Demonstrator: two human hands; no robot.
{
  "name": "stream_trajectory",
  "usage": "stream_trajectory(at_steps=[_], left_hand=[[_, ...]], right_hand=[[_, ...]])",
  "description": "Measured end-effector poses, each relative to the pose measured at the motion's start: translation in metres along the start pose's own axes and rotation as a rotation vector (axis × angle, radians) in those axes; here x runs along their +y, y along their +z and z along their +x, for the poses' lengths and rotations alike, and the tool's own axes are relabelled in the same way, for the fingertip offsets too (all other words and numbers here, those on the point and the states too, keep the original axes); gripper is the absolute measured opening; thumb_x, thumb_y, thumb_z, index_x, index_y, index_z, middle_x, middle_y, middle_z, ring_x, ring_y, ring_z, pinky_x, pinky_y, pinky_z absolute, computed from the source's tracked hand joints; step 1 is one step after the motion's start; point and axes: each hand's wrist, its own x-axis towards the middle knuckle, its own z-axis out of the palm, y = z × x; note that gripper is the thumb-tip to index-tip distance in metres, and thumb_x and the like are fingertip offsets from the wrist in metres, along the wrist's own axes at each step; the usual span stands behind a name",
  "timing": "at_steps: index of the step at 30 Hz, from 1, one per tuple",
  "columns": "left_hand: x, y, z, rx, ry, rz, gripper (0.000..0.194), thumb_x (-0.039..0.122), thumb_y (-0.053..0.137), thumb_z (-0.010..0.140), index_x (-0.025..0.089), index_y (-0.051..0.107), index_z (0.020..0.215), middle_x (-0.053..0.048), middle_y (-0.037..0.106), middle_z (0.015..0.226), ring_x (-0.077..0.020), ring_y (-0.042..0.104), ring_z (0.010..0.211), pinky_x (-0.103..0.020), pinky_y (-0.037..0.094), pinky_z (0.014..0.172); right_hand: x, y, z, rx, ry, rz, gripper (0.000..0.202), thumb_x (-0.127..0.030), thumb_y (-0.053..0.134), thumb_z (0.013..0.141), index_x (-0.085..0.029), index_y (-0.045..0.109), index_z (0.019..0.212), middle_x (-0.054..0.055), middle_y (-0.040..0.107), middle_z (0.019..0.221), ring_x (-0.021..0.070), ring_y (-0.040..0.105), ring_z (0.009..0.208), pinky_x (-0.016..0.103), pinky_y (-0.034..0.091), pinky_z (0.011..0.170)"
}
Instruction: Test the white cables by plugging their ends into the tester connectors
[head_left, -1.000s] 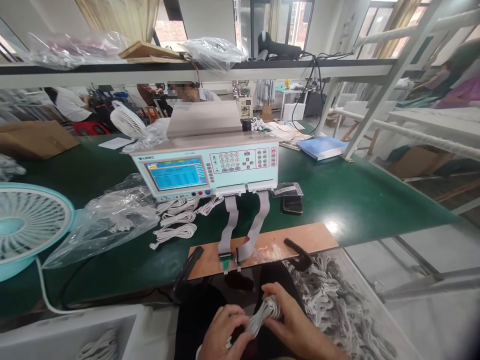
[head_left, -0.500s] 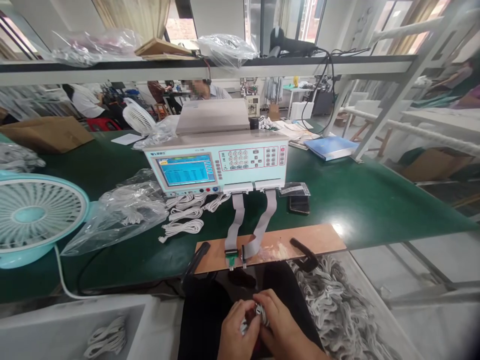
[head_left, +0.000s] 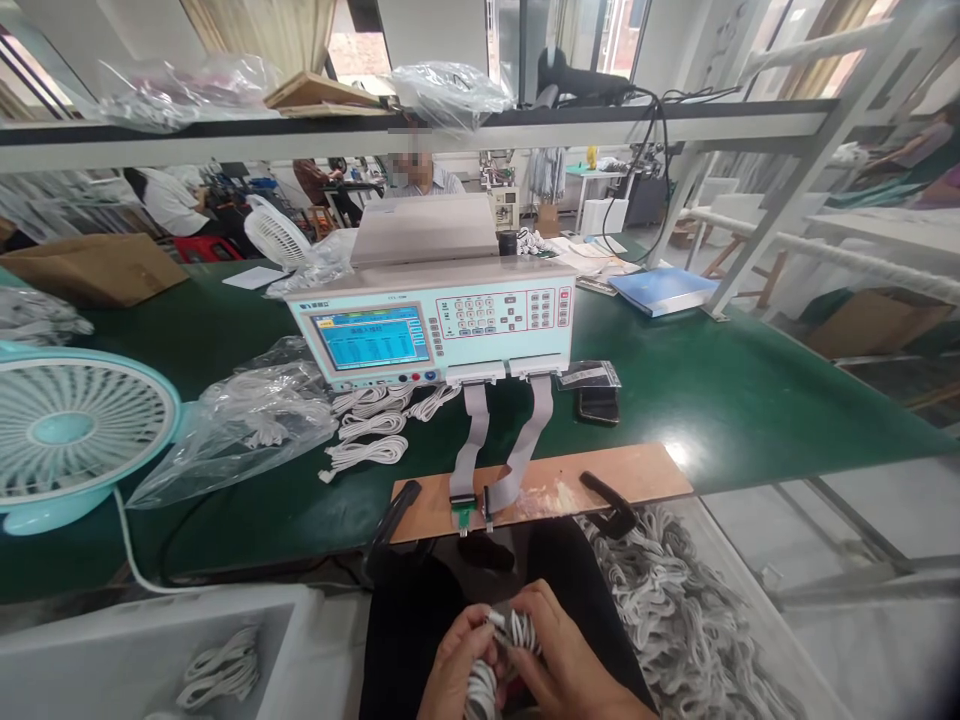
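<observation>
Low in the view, above the lap, my left hand (head_left: 457, 660) is closed on a coiled white cable (head_left: 481, 690), near its small connector ends. Close beside it, my right hand (head_left: 559, 645) grips the upper loops of the white coil. Beyond both hands, two flat grey ribbon cables (head_left: 471, 440) run from the tester (head_left: 495, 330) to small connectors at the front edge of a wooden board (head_left: 577, 480). A green circuit piece (head_left: 463, 516) sits at the left ribbon's end.
Coiled white cables (head_left: 371, 450) and a plastic bag (head_left: 247, 430) lie left of the ribbons. A fan (head_left: 64, 430) stands far left, above a white bin (head_left: 292, 640). Black clamps (head_left: 611, 505) hold the board. Many cables (head_left: 675, 600) fill a container at right. A person sits beyond the tester.
My hands have shifted slightly apart, and more of the white coil and its connector ends shows between them. The tester's screen now shows large text. The person behind has raised the head.
</observation>
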Motion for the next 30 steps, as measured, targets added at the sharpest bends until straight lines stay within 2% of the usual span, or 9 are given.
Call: stream_trajectory(at_steps=[3, 8, 12, 14, 16, 20, 23, 27, 30], left_hand=[[0.000, 0.001, -0.002, -0.104, 0.020, 0.076, 0.021, 0.035, 0.067, 0.065, 0.018, 0.056, 0.070, 0.006, 0.045, 0.049, -0.0065, 0.041, 0.039, -0.015, 0.033, 0.035], [0.003, 0.007, -0.003, -0.015, 0.123, 0.316, 0.027, 0.039, 0.069, 0.061, 0.017, 0.053, 0.063, 0.006, 0.046, 0.053, -0.0043, 0.039, 0.039, -0.014, 0.032, 0.037], [0.014, 0.001, -0.004, -0.102, 0.111, 0.582, 0.019, 0.033, 0.063, 0.068, 0.017, 0.053, 0.064, 0.007, 0.045, 0.051, -0.0053, 0.038, 0.036, -0.015, 0.030, 0.034], [0.022, -0.003, -0.006, -0.162, 0.138, 0.757, 0.008, 0.023, 0.057, 0.070, 0.017, 0.056, 0.065, 0.006, 0.048, 0.050, -0.0067, 0.041, 0.040, -0.016, 0.032, 0.038], [0.032, -0.004, -0.008, -0.208, 0.225, 0.935, 0.010, 0.012, 0.052, 0.069, 0.017, 0.059, 0.064, 0.004, 0.053, 0.053, -0.0089, 0.047, 0.047, -0.017, 0.036, 0.046], [0.050, 0.002, -0.009, -0.271, 0.449, 1.147, 0.020, 0.004, 0.049, 0.064, 0.018, 0.064, 0.061, 0.001, 0.061, 0.064, -0.0128, 0.054, 0.064, -0.020, 0.039, 0.061], [0.056, 0.005, -0.001, -0.119, 0.477, 1.008, 0.014, 0.010, 0.054, 0.064, 0.018, 0.065, 0.068, 0.002, 0.059, 0.060, -0.0123, 0.052, 0.059, -0.020, 0.040, 0.058], [0.049, 0.005, 0.021, 0.138, 0.467, 0.627, 0.012, 0.019, 0.065, 0.061, 0.015, 0.065, 0.073, 0.001, 0.060, 0.060, -0.0123, 0.053, 0.059, -0.020, 0.042, 0.059], [0.040, 0.006, 0.034, 0.227, 0.374, 0.279, 0.017, 0.024, 0.070, 0.058, 0.014, 0.065, 0.070, 0.002, 0.060, 0.058, -0.0098, 0.053, 0.053, -0.018, 0.042, 0.053]], right_hand=[[-0.002, 0.005, 0.000, 0.061, -0.030, -0.087, 0.028, -0.005, 0.043, 0.073, -0.018, 0.043, 0.098, 0.006, 0.044, 0.092, 0.0198, 0.048, 0.081, 0.032, 0.044, 0.070], [0.005, 0.016, -0.002, 0.105, -0.045, -0.176, 0.026, -0.005, 0.040, 0.074, -0.016, 0.045, 0.097, 0.009, 0.046, 0.094, 0.0212, 0.047, 0.082, 0.033, 0.043, 0.070], [-0.004, -0.003, 0.001, -0.011, 0.061, 0.022, 0.011, -0.017, 0.052, 0.076, -0.017, 0.048, 0.087, 0.005, 0.052, 0.087, 0.0178, 0.050, 0.075, 0.027, 0.042, 0.066], [-0.010, -0.014, 0.005, -0.089, 0.148, 0.088, 0.007, -0.021, 0.047, 0.082, -0.017, 0.052, 0.080, 0.002, 0.055, 0.077, 0.0153, 0.052, 0.068, 0.023, 0.040, 0.061], [-0.013, -0.021, 0.010, -0.126, 0.195, 0.076, 0.016, -0.017, 0.041, 0.084, -0.017, 0.055, 0.076, 0.000, 0.057, 0.068, 0.0138, 0.051, 0.062, 0.022, 0.037, 0.056], [-0.010, -0.020, 0.020, -0.200, 0.209, 0.085, 0.012, -0.012, 0.049, 0.075, -0.017, 0.059, 0.077, -0.002, 0.057, 0.065, 0.0132, 0.050, 0.059, 0.020, 0.034, 0.052], [-0.001, -0.012, 0.031, -0.145, 0.279, 0.244, 0.010, -0.016, 0.051, 0.075, -0.015, 0.061, 0.070, -0.003, 0.053, 0.060, 0.0119, 0.046, 0.056, 0.019, 0.032, 0.050], [0.013, 0.001, 0.049, 0.143, 0.282, 0.365, 0.014, -0.022, 0.051, 0.077, -0.015, 0.055, 0.066, -0.003, 0.048, 0.059, 0.0119, 0.043, 0.057, 0.020, 0.034, 0.051], [0.021, 0.008, 0.063, 0.258, 0.276, 0.417, 0.022, -0.031, 0.052, 0.079, -0.015, 0.052, 0.063, -0.003, 0.045, 0.057, 0.0122, 0.041, 0.056, 0.021, 0.034, 0.052]])
